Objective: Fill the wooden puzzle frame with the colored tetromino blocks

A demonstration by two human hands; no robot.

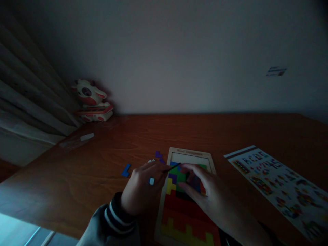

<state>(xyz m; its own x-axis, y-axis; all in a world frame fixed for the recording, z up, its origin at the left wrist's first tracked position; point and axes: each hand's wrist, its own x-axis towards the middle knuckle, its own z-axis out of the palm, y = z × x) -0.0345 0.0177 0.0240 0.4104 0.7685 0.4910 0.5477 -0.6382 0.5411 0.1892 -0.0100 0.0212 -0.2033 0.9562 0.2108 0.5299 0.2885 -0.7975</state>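
Note:
A wooden puzzle board (164,201) lies in front of me, its tray largely filled with coloured block pieces and bare at the far end. Over its left edge, my left hand (143,182) is closed on a thin dark puzzle piece (173,167), seen nearly edge-on. That piece's tip comes close to my right index finger. My right hand (205,184) is above the board's right half, thumb and index finger apart and curved over green pieces (180,177). Shadow hides the space between those fingers. A small pale patch (151,181) shows at my left hand; I cannot tell what it is.
Left of the board lie a blue piece (126,170) and purple pieces (159,155). A printed picture sheet (276,184) is on the right. At the back left stands a cow-shaped toy (92,99), with a clear packet (77,141) in front of it on the wooden table (107,164).

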